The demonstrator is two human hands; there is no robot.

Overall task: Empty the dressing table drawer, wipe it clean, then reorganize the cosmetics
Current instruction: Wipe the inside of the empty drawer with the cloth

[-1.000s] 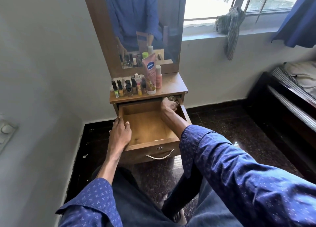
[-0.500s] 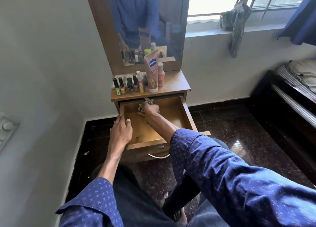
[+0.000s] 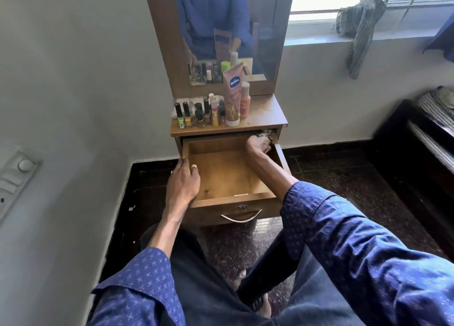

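The right hand [image 3: 259,145] bunches a cloth [image 3: 264,135] in a closed grip at the far right corner of the open, bare drawer [image 3: 226,176]. The unwiped floor stretches left and nearer. The left hand [image 3: 183,182] rests, fingers relaxed, on the drawer's left wall.

Cloth [image 3: 264,135] mostly hidden by right hand [image 3: 258,146] & tabletop; small bottles' [image 3: 199,114] labels too small to read.
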